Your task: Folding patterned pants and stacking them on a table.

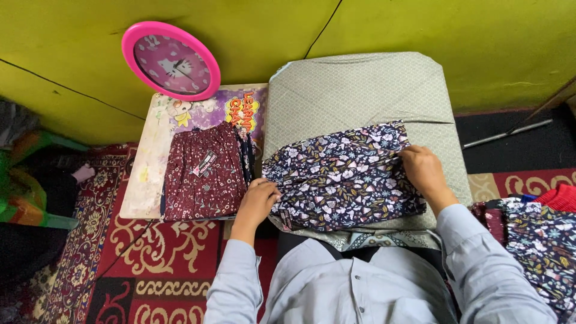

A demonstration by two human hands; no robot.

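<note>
Floor was covered by a red patterned carpet (pixel 162 252), backed by a yellow-green wall (pixel 252 30). Nearest the camera: pale blue shirt sleeves of the person, seated at the near edge of a grey padded board (pixel 360 90).

A dark floral garment (pixel 342 177) lay across the near half of that board, spanning almost edge to edge. Left hand (pixel 258 201) gripped its left end at the board's near-left corner, fingers curled closed on the cloth. Right hand (pixel 423 168) pinched the garment's upper right edge near the board's right side, fingers closed on the fabric.

At the far right, beside the person's right arm, a heap of floral and red clothes (pixel 540 228) sat on the carpet.

Left of the board, a pale flat board with a colourful printed chart (pixel 150 174) carried a folded maroon patterned garment (pixel 201 174) with a tag on it; the garment covered the chart's near-right part, just beside the grey board's left edge.

Farther off, a round pink wall clock (pixel 171 60) leaned against the wall, touching the chart's far edge. A metal rod (pixel 507 133) lay on dark floor at the far right.
</note>
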